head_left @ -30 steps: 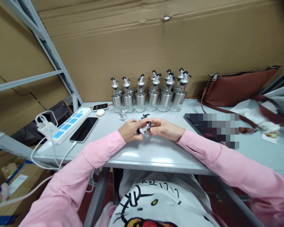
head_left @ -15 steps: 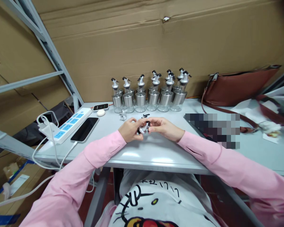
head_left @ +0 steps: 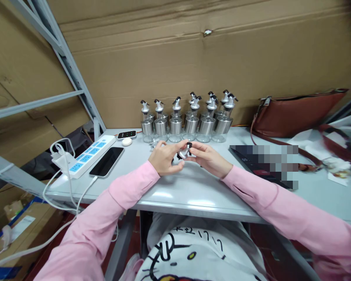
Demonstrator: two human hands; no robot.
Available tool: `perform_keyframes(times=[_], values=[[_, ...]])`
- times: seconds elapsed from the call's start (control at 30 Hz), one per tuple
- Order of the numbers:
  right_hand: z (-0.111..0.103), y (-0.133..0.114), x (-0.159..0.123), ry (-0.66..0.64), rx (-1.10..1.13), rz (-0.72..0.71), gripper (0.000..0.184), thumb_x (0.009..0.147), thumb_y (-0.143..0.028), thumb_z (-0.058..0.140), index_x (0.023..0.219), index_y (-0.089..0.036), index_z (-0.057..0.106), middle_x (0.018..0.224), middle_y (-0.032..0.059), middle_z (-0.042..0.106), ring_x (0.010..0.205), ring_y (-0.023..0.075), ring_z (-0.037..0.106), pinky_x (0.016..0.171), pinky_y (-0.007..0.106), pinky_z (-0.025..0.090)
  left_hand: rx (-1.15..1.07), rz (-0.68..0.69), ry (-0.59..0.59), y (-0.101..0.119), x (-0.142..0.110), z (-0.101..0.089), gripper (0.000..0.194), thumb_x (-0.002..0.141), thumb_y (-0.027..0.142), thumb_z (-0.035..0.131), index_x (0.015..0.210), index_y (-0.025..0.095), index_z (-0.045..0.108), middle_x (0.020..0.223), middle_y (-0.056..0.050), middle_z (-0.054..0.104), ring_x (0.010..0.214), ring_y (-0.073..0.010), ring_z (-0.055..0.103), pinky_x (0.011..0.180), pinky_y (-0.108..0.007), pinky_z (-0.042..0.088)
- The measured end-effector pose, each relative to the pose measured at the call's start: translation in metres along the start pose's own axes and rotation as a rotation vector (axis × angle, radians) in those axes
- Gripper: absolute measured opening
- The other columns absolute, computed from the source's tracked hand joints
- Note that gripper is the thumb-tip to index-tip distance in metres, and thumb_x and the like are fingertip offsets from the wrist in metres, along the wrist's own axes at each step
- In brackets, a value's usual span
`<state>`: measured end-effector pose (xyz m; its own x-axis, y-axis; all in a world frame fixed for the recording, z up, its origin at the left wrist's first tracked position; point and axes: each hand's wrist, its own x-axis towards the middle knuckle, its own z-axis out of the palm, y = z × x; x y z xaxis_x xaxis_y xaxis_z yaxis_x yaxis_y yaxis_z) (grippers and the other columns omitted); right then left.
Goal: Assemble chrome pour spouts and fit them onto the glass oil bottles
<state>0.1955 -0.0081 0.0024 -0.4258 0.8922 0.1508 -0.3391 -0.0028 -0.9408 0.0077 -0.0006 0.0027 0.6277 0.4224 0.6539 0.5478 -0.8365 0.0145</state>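
My left hand (head_left: 165, 158) and my right hand (head_left: 210, 160) meet above the middle of the table, both closed around one small pourer spout (head_left: 183, 153). It has a silver collar with black parts, and my fingers hide much of it. My left hand grips its left side, while the right fingertips pinch a black part on its right. Just behind my left hand lies a small clear or silvery piece (head_left: 152, 146), partly covered. Farther back, glass bottles (head_left: 191, 126) with steel bands stand upright in rows, topped by similar silver and black spouts.
Left on the grey table (head_left: 169, 195) are a white power strip (head_left: 86, 160), a phone (head_left: 107, 162) on a cable, a round white object (head_left: 126, 142) and a small device (head_left: 127, 135). To the right, a brown bag (head_left: 298, 115) stands behind a blurred-out dark flat object (head_left: 245, 160).
Both hands have shifted slightly right with the spout, which appears turned. The black piece that showed behind my fingers is no longer visible there. The camera view has also moved a little.
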Motion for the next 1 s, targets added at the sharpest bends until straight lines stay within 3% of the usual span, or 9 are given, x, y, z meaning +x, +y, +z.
perform_keyframes(times=[0.13,0.3,0.37,0.43,0.6,0.67,0.77,0.87,1.0], values=[[0.001,-0.003,-0.001,0.034,0.045,0.004,0.016,0.075,-0.035,0.070,0.085,-0.023,0.068,0.101,0.0018,0.066,0.090,0.0154,0.061,0.084,0.036,0.051,-0.040,-0.126,0.179,-0.014,0.000,-0.005,0.050,0.082,0.040,0.043,0.127,0.019,0.039,0.091,-0.003,0.065,0.075,-0.0169,0.059,0.079,-0.035,0.037],[0.000,-0.006,-0.002,0.062,0.034,0.002,0.014,0.075,-0.034,0.070,0.084,-0.023,0.067,0.105,0.0020,0.065,0.090,0.0153,0.061,0.084,0.037,0.051,-0.099,-0.523,0.579,-0.061,0.000,0.005,0.038,0.076,0.030,0.056,0.108,0.018,0.040,0.104,-0.008,0.050,0.097,-0.0197,0.050,0.088,-0.035,0.040],[0.000,-0.006,-0.002,0.065,0.027,-0.009,0.015,0.074,-0.034,0.070,0.084,-0.023,0.067,0.105,0.0020,0.065,0.090,0.0146,0.060,0.085,0.036,0.050,-0.105,-0.674,0.690,-0.082,-0.003,0.012,0.047,0.068,0.026,0.064,0.105,0.018,0.036,0.109,-0.009,0.044,0.104,-0.0218,0.046,0.095,-0.039,0.037],[0.001,-0.007,-0.002,0.068,0.020,-0.016,0.016,0.074,-0.033,0.071,0.086,-0.023,0.068,0.105,0.0020,0.064,0.089,0.0140,0.059,0.085,0.036,0.050,-0.168,-0.773,0.686,-0.099,-0.007,0.018,0.060,0.063,0.022,0.069,0.110,0.019,0.031,0.117,-0.012,0.039,0.112,-0.0237,0.043,0.100,-0.040,0.034],[0.002,-0.009,-0.003,0.067,0.027,0.001,0.018,0.072,-0.034,0.072,0.086,-0.023,0.067,0.105,0.0014,0.063,0.088,0.0136,0.058,0.085,0.037,0.050,-0.399,-0.885,0.438,-0.124,-0.022,0.035,0.075,0.063,0.022,0.070,0.121,0.016,0.022,0.125,-0.017,0.038,0.120,-0.0253,0.042,0.105,-0.040,0.030],[0.002,-0.009,-0.003,0.068,0.029,0.000,0.019,0.071,-0.034,0.072,0.085,-0.023,0.067,0.104,0.0014,0.063,0.088,0.0137,0.058,0.085,0.038,0.050,-0.435,-0.901,0.391,-0.130,-0.025,0.038,0.073,0.065,0.022,0.068,0.122,0.015,0.023,0.124,-0.016,0.042,0.119,-0.0242,0.044,0.105,-0.040,0.030],[0.001,-0.009,-0.003,0.069,0.024,-0.003,0.020,0.071,-0.034,0.073,0.086,-0.023,0.066,0.104,0.0015,0.063,0.089,0.0140,0.058,0.085,0.038,0.050,-0.515,-0.936,0.437,-0.139,-0.022,0.038,0.064,0.069,0.023,0.064,0.121,0.016,0.028,0.122,-0.014,0.046,0.117,-0.0217,0.046,0.104,-0.038,0.031],[0.000,-0.011,-0.003,0.070,0.016,0.002,0.021,0.070,-0.035,0.073,0.086,-0.023,0.066,0.102,0.0016,0.064,0.088,0.0135,0.058,0.083,0.035,0.050,-0.619,-0.935,0.490,-0.151,-0.012,0.031,0.053,0.075,0.031,0.059,0.119,0.019,0.033,0.125,-0.011,0.047,0.117,-0.0188,0.046,0.100,-0.033,0.035],[-0.002,-0.012,-0.002,0.085,0.018,0.009,0.022,0.068,-0.036,0.074,0.084,-0.022,0.066,0.099,0.0023,0.065,0.086,0.0139,0.059,0.080,0.033,0.050,-0.685,-0.938,0.433,-0.167,0.005,0.018,0.044,0.070,0.041,0.062,0.105,0.018,0.049,0.110,-0.008,0.056,0.102,-0.0202,0.054,0.086,-0.031,0.043]])
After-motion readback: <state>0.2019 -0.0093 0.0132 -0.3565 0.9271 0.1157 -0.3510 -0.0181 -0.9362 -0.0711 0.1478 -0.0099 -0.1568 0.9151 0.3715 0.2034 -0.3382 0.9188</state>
